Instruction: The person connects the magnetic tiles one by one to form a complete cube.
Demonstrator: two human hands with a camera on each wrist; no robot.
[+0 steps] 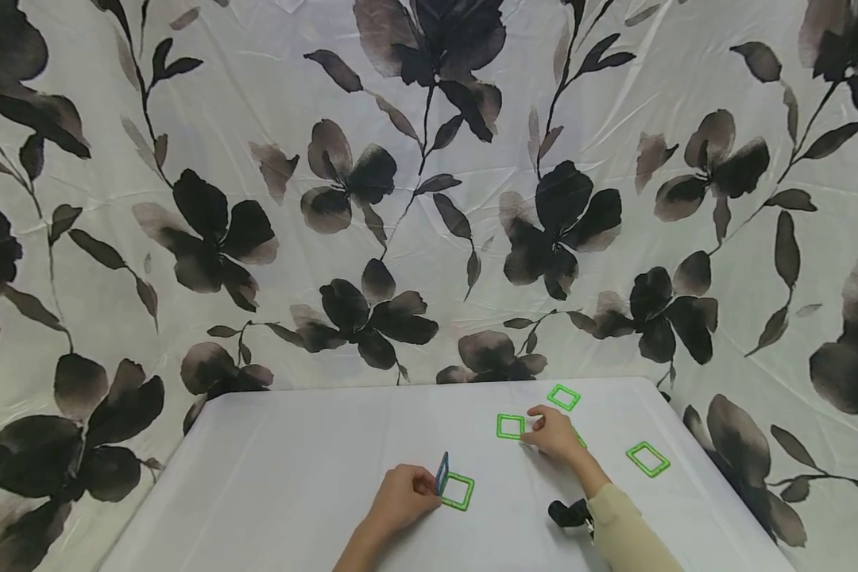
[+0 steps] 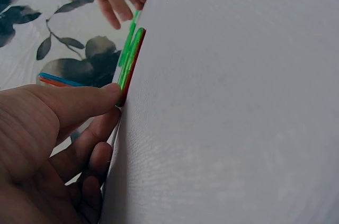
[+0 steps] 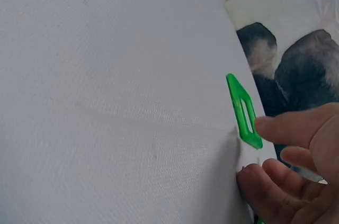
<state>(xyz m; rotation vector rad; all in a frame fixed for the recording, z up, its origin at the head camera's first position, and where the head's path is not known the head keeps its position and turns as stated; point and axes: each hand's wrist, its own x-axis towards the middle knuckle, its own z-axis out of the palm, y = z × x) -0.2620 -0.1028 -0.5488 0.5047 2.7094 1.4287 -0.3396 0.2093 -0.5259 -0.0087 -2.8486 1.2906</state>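
Tabletop point(image 1: 293, 477): upright frame point(image 1: 446, 467) at left edge of nearest flat frame point(image 1: 470, 495); further frames point(image 1: 511, 438) lie behind, rightward.

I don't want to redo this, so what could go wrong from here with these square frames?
The blue frame stands upright at the left edge of a flat green frame, with the left fingers at its base; it might topple if they let go. The right fingers are right by another green frame and could nudge it aside.
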